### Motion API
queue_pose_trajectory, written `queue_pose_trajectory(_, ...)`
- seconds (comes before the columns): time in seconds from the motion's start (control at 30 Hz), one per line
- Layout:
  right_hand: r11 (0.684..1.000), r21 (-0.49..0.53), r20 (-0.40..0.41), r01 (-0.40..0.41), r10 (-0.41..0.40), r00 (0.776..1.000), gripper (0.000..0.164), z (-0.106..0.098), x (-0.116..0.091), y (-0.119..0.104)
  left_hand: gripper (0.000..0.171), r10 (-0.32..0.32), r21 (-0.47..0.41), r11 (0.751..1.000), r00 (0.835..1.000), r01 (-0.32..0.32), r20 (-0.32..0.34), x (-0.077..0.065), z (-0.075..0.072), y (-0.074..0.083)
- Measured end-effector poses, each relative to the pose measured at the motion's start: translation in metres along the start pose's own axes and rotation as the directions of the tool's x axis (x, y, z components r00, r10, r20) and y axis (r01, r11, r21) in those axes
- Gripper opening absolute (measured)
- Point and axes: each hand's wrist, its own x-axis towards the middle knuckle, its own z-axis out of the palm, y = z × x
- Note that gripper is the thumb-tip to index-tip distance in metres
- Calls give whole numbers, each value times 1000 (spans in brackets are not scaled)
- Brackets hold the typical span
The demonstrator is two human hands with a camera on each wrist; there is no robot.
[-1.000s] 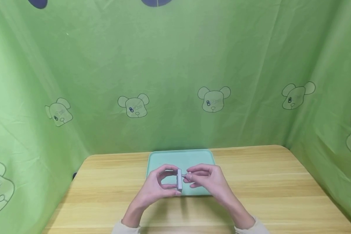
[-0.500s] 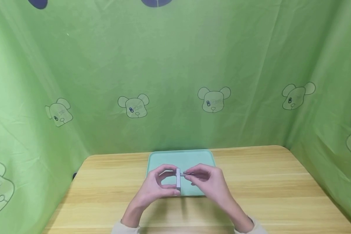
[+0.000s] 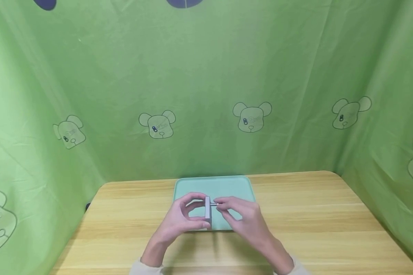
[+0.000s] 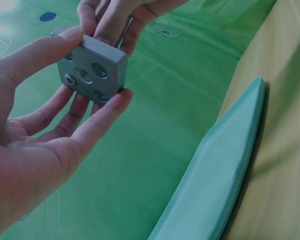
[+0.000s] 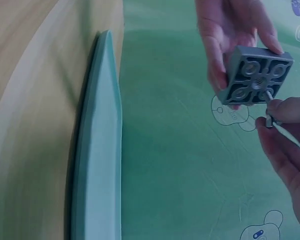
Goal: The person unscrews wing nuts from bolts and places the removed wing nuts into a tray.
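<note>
My left hand [image 3: 173, 218] holds a grey square metal block [image 4: 92, 67] on edge above the table, thumb on one edge and fingers on the opposite one. Several round holes pass through it, with a threaded one in the middle. A screw [image 3: 214, 204] stands out from its right face. In the right wrist view, the threaded shank of the screw [image 5: 269, 96] enters a corner hole of the block [image 5: 260, 75]. Thumb and fingers of my right hand [image 3: 249, 219] pinch the outer end of the screw, partly hiding its head. The left wrist view shows metal inside that corner hole.
A mint green tray [image 3: 213, 185] lies on the wooden table [image 3: 309, 214], below and behind the hands. Green cloth [image 3: 206, 76] with bear-head prints hangs around the back and sides of the table.
The block and left hand have drifted slightly left. My right hand has followed, and its fingers have rolled around the screw end, with the thumb and fingers now spread differently.
</note>
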Motion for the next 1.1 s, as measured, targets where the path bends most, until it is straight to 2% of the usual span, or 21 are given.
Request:
queue_pose_trajectory(0.07, 999, -17, -3, 52, -52, 999, 21, 1, 0, 1, 60, -7, 1, 1000, 1000, 7, -2, 0, 0, 0)
queue_pose_trajectory(0.13, 997, -32, -3, 67, -67, 998, 18, 1, -1, 1, 61, -9, 4, 1000, 1000, 9, -3, -1, -1, 1)
queue_pose_trajectory(0.37, 998, -38, 42, 40, -38, 998, 16, 1, 0, 2, 61, -5, 1, 1000, 1000, 5, -5, 0, -2, 0)
queue_pose_trajectory(0.53, 998, -12, 93, -61, 62, 994, 26, -3, 1, -1, 62, -1, 18, 1000, 1000, 1, -13, -1, -3, -1)
queue_pose_trajectory(0.63, 977, 38, 101, -208, 204, 974, 30, -4, 1, -3, 63, 3, 27, 1000, 1000, -2, -23, -1, -3, -1)
queue_pose_trajectory(0.7, 943, 84, 103, -321, 312, 945, 29, -5, 1, -5, 63, 2, 35, 999, 1000, -1, -29, -1, -3, -2)
queue_pose_trajectory(0.77, 896, 118, 114, -429, 417, 902, 26, -6, 1, -5, 63, 2, 48, 999, 999, 0, -34, 0, -3, -2)
queue_pose_trajectory(0.87, 821, 160, 156, -548, 527, 835, 21, -8, 1, -6, 63, -4, 72, 997, 999, 7, -41, 0, -2, -1)
queue_pose_trajectory(1.0, 687, 229, 233, -689, 649, 724, 22, -9, 1, -5, 63, -7, 108, 994, 999, 12, -50, 1, 1, -1)
queue_pose_trajectory(1.1, 586, 280, 274, -760, 710, 649, 26, -10, 1, -3, 63, -7, 128, 992, 999, 13, -48, 2, 2, 0)
